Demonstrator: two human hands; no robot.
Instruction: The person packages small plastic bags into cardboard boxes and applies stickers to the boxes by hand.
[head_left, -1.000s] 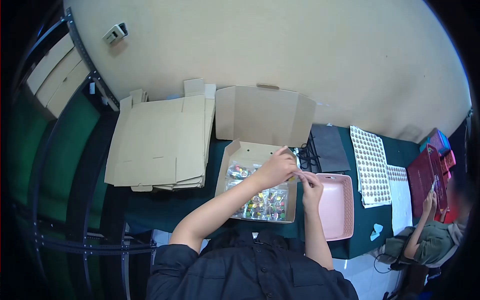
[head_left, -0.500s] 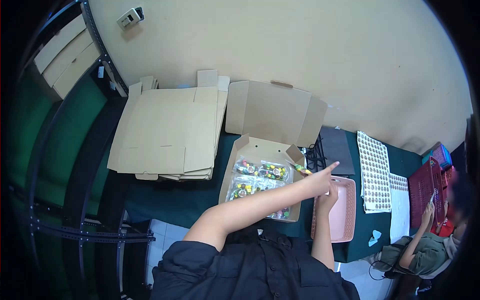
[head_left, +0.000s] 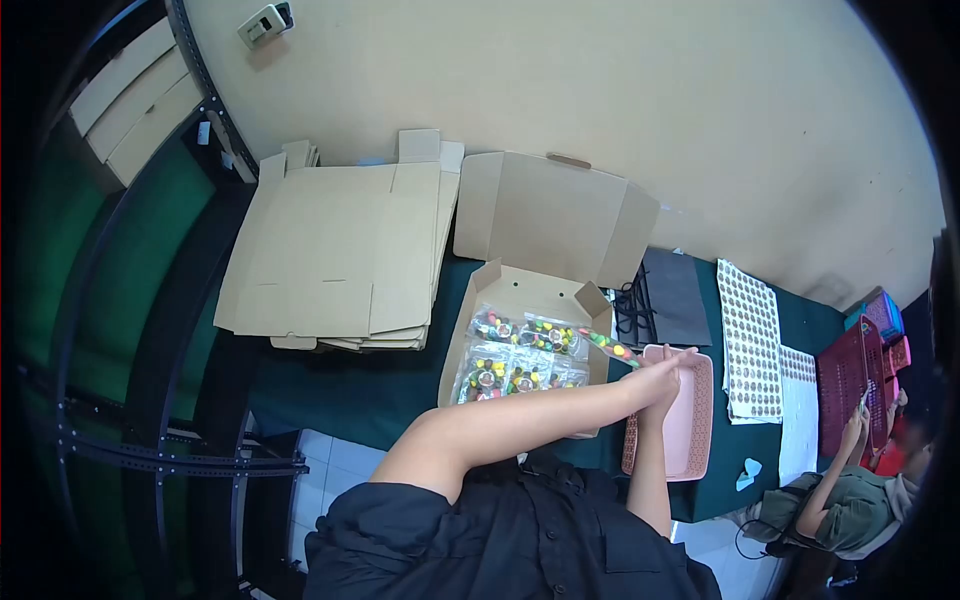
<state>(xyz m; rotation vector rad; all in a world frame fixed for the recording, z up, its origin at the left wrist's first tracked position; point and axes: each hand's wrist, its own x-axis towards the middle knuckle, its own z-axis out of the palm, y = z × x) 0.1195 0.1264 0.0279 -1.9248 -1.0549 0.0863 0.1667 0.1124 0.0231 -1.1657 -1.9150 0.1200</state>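
My left hand (head_left: 668, 372) reaches across to the right, over the pink basket (head_left: 703, 420), its fingers stretched out. Crossing beneath it is my right hand (head_left: 655, 400), partly hidden by the left wrist. A narrow clear packet of colourful candies (head_left: 610, 347) extends from the crossed hands toward the box; its near end seems held in my right hand, though the grip is mostly covered. The open cardboard box (head_left: 530, 285) holds several clear candy bags (head_left: 487, 378), and my left forearm hides its front part.
Flattened cardboard boxes (head_left: 330, 240) are stacked at left, beside a dark metal rack (head_left: 160, 455). Right of the box lie a dark folder (head_left: 678, 300), sticker sheets (head_left: 750, 340) and a maroon basket (head_left: 843, 390). A co-worker (head_left: 850, 510) sits at far right.
The candy packet has shifted slightly right and down. My left hand has turned and lowered, its fingers now pointing right over the pink basket. The view has shifted slightly.
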